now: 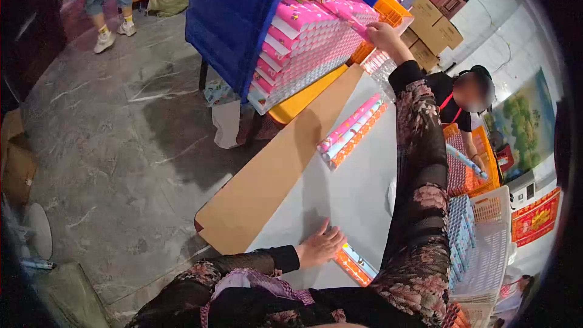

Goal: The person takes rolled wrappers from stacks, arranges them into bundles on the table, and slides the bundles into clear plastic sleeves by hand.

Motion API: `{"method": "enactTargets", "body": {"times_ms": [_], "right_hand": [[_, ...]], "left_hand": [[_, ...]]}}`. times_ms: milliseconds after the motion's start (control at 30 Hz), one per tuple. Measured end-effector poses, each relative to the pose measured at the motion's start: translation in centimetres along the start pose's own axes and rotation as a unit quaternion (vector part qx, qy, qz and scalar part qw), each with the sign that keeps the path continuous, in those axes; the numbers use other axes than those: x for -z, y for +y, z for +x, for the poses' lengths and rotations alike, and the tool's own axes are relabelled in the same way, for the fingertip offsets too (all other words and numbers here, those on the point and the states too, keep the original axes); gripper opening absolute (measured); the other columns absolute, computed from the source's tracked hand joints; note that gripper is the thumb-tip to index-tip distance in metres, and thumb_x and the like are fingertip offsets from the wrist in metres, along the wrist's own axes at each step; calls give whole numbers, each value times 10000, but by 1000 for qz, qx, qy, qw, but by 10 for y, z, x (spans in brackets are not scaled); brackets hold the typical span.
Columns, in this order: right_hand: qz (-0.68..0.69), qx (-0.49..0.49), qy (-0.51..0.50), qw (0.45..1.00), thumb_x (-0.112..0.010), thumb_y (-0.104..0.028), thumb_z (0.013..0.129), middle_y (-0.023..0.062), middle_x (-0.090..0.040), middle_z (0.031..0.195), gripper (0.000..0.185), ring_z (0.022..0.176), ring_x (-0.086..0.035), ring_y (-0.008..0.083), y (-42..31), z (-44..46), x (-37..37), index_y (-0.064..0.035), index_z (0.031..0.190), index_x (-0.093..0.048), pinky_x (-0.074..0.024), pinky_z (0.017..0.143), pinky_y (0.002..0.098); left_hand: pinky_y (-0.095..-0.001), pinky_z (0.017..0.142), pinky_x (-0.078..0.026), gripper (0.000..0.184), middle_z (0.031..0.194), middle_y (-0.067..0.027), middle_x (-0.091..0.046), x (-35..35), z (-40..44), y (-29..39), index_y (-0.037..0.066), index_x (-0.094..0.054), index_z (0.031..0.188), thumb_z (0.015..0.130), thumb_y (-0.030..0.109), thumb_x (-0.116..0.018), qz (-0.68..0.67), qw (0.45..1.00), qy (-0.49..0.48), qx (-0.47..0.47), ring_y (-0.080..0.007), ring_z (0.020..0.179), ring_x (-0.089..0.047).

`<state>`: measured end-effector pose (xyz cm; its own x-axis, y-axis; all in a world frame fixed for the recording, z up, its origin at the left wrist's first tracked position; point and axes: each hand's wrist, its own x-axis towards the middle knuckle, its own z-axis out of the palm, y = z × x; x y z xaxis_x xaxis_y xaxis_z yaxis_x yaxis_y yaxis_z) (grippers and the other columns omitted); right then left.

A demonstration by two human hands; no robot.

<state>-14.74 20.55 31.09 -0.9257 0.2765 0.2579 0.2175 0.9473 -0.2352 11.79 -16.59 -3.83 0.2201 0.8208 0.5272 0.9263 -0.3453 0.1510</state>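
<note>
My right hand (384, 37) reaches far out to the blue crate (228, 30), its fingers closed on the end of a pink wrapping paper roll (355, 24). The crate lies tipped with its open side toward the table, and many pink printed rolls (310, 48) are stacked in it, white ends showing. My left hand (322, 245) lies low over the table, thumb spread, at the ends of an orange roll (352, 267) and a light-coloured roll (362, 260). Between my hands, a pink, a light blue and an orange roll (353, 130) lie side by side.
The table has a grey-white top (297, 212) and a brown board strip (255, 194) along its left. A co-worker (449, 94) at right handles a light blue roll above an orange crate (486, 152). A white basket (495, 237), cartons (434, 24) and another person's legs (112, 0) are around.
</note>
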Motion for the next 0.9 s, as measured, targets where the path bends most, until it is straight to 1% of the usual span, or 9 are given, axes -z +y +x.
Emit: {"method": "enactTargets", "body": {"times_ms": [33, 133, 267, 500, 567, 633, 700, 767, 900], "right_hand": [[1, 2, 1, 1000, -590, -284, 947, 131, -703, 810, 292, 674, -624, 219, 1, 4, -4, -28, 1042, -693, -511, 640, 383], [-151, 88, 94, 980, -542, -332, 991, 245, -678, 960, 300, 918, -653, 424, -5, 8, -26, -57, 1000, -662, -510, 749, 475], [-223, -32, 104, 969, -550, -334, 979, 243, -679, 987, 315, 969, -655, 421, -38, 5, -36, -33, 1025, -630, -517, 802, 508], [-245, 63, 43, 967, -588, -324, 938, 266, -670, 854, 347, 844, -666, 427, 2, 24, -23, -10, 852, -706, -521, 714, 491], [-156, 7, 49, 986, -660, -391, 892, 277, -658, 803, 426, 744, -657, 425, 3, 3, -9, 32, 885, -708, -503, 666, 481], [-96, -77, 4, 992, -663, -352, 896, 181, -691, 740, 396, 631, -649, 315, 21, -31, 7, 41, 926, -706, -489, 590, 418], [111, -174, -48, 977, -684, -240, 916, -60, -533, 678, 202, 580, -501, 51, 27, -101, 31, -45, 865, -662, -371, 499, 247], [243, -189, -89, 947, -656, -179, 922, -54, -566, 750, 138, 622, -513, 52, 65, -175, 44, -41, 916, -662, -389, 532, 231], [292, -270, 0, 918, -647, -195, 926, -43, -571, 701, 152, 581, -495, 51, 59, -356, 51, -45, 926, -673, -375, 527, 231]], "left_hand": [[-657, 1084, -252, 621, 1201, -109, -464, -2, -1, 0, 62, -549, 1246, 793, 462, -692, -2, 1000, -2, 0, -301, 1244, -371], [-659, 1086, -275, 629, 1205, -127, -479, -7, -1, 0, 39, -543, 1298, 797, 395, -683, 9, 999, 36, 5, -314, 1253, -376], [-660, 1090, -259, 639, 1224, -104, -489, 3, -1, 2, 65, -551, 1302, 801, 435, -695, 8, 1000, 11, 9, -296, 1273, -377], [-654, 1095, -259, 646, 1287, -79, -506, 2, -1, 2, 87, -549, 1331, 826, 474, -663, -14, 999, -22, 21, -270, 1291, -383], [-660, 1092, -255, 647, 1287, -82, -514, -12, -2, 1, 82, -547, 1333, 829, 473, -657, -9, 1000, -21, 16, -272, 1293, -390], [-665, 1090, -252, 648, 1287, -85, -523, -8, -1, 3, 76, -546, 1335, 833, 472, -650, -7, 1000, -20, 4, -275, 1294, -396], [-676, 1091, -240, 643, 1279, -102, -539, 4, 1, -2, 55, -538, 1337, 840, 447, -649, 12, 999, -34, -1, -285, 1286, -423], [-676, 1092, -236, 638, 1284, -107, -543, 10, 3, -3, 47, -533, 1341, 846, 433, -648, -26, 998, -58, 6, -291, 1286, -431], [-679, 1096, -224, 629, 1323, -122, -536, 29, 9, -5, 24, -522, 1351, 859, 395, -645, -82, 990, -114, 24, -307, 1308, -428]]}}
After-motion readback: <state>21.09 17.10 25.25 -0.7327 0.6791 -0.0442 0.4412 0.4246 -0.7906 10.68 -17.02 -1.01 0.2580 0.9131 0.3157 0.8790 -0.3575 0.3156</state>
